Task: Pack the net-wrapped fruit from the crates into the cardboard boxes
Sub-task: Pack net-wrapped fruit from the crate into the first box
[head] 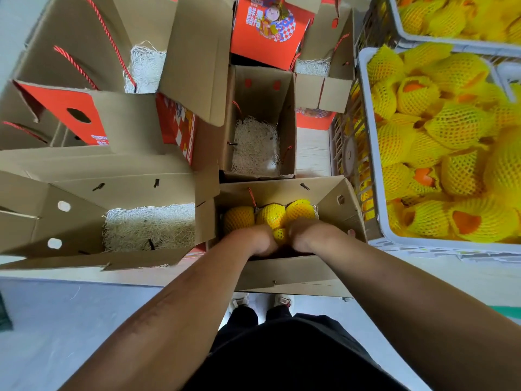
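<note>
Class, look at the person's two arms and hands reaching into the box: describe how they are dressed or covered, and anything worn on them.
Both forearms are bare from the bottom of the picture down to the wrists: no sleeves show. The left hand and right hand wear no gloves, and no watch, band or ring can be seen. The fingers are hidden inside the box, so anything worn there cannot be told.

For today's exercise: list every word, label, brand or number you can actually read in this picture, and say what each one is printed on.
Red box panel at the top: large white Chinese characters beside a cartoon figure, too blurred to quote; small brand print above them, unreadable.
Red flap at the left: small white print at its lower edge, too blurred to read.
Fruit crate and plain cardboard: no text visible.
</note>
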{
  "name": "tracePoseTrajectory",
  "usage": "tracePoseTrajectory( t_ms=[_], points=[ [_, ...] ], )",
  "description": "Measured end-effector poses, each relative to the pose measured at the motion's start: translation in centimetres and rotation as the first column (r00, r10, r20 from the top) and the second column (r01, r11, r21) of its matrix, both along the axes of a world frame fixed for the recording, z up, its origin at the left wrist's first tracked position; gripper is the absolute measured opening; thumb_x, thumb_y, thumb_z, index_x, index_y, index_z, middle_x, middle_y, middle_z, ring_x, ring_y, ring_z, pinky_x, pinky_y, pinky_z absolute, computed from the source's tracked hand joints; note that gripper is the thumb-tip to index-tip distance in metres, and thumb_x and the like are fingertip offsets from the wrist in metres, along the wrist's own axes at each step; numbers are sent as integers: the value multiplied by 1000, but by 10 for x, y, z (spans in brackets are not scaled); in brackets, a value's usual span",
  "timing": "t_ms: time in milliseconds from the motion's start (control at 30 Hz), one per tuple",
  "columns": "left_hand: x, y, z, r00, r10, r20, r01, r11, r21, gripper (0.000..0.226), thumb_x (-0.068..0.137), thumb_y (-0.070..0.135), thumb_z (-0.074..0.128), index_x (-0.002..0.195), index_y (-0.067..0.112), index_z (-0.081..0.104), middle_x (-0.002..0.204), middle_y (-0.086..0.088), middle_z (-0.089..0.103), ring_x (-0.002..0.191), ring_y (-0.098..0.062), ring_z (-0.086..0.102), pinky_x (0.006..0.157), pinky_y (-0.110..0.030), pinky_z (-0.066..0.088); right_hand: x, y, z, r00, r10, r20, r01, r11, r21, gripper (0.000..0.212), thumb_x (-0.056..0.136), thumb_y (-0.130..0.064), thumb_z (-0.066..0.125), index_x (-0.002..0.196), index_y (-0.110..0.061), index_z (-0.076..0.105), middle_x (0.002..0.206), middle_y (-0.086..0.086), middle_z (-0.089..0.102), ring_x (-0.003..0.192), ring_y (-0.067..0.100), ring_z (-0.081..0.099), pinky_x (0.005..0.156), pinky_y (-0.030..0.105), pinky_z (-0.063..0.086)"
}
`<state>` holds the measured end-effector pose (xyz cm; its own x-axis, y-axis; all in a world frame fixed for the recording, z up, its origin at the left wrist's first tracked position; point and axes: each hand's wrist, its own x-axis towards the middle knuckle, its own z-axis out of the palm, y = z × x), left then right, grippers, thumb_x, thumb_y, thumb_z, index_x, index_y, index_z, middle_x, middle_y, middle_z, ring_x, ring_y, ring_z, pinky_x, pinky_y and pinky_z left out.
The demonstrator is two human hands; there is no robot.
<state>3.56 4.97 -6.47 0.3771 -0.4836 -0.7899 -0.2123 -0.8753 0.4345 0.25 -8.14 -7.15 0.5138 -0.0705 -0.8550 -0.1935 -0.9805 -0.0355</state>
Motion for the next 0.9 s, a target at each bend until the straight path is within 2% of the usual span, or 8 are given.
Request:
tracePoseTrajectory(
  t_ms=[100, 300, 467, 533, 600, 633, 767, 900],
  points=[
    [-3, -4, 0, 1000, -10, 6, 10, 1000, -10, 27, 102, 24, 57, 121, 9, 68, 122, -15, 68, 103, -32, 62, 97, -40, 50, 3, 6, -1, 997, -31, 75, 30, 999, 14, 41, 103, -19, 50, 144, -12, 52, 146, 12, 53, 133, 34, 51, 111, 47, 44],
    [2, -11, 1, 990, -139, -5, 139, 989, 53, 33, 108, 23, 45, 137, 10, 57, 138, -15, 57, 120, -34, 56, 101, -35, 41, -15, -18, 55, 911, -256, 322, 197, 959, 204, 69, 90, -51, 66, 147, -24, 37, 130, 9, 62, 117, 31, 60, 93, 33, 50],
    [11, -15, 14, 988, -111, 105, 108, 993, 39, 35, 103, 40, 50, 123, 16, 66, 122, -14, 63, 109, -29, 59, 93, -36, 45, -41, -67, 107, 504, -579, 642, 219, 804, 553, 26, 91, -29, 61, 116, -22, 62, 97, -2, 70, 85, 16, 67, 79, 36, 56],
    [8, -29, 24, 993, 90, 77, -75, 981, -178, 15, 100, 33, 54, 95, 20, 61, 92, -11, 55, 86, -20, 52, 79, -34, 38, -48, -96, 116, 250, -622, 742, 196, 783, 591, 17, 93, -17, 59, 109, -15, 66, 93, -2, 70, 81, 16, 67, 75, 37, 56],
    [1, -47, 35, 968, 251, -2, -230, 883, -408, 23, 99, 26, 54, 83, 11, 60, 80, -5, 49, 75, -16, 46, 72, -36, 38, -50, -132, 117, 102, -528, 843, 235, 837, 495, 18, 94, -6, 58, 109, -9, 68, 100, 7, 68, 89, 25, 65, 79, 40, 53],
    [-2, -55, 40, 956, 294, -22, -267, 832, -487, 25, 100, 26, 54, 83, 10, 63, 80, -1, 54, 75, -16, 50, 73, -38, 43, -50, -151, 116, 104, -448, 888, 283, 869, 406, 22, 92, -2, 59, 111, -6, 68, 106, 13, 66, 97, 31, 63, 85, 43, 51],
    [-12, -75, 52, 918, 369, -146, -381, 717, -584, 14, 101, 32, 57, 102, 36, 71, 108, 16, 69, 105, -4, 64, 83, -28, 48, -41, -210, 107, 419, -145, 896, 432, 900, -56, 61, 86, -14, 66, 145, -11, 49, 149, 22, 40, 130, 47, 42, 107, 51, 36],
    [-15, -83, 54, 894, 396, -211, -439, 675, -593, 16, 100, 29, 60, 104, 39, 71, 110, 19, 68, 108, -2, 62, 83, -24, 46, -21, -244, 108, 520, -173, 836, 526, 837, -154, 86, 93, -22, 57, 163, -25, 7, 170, 5, -6, 154, 39, 4, 118, 57, 22]
  ],
)
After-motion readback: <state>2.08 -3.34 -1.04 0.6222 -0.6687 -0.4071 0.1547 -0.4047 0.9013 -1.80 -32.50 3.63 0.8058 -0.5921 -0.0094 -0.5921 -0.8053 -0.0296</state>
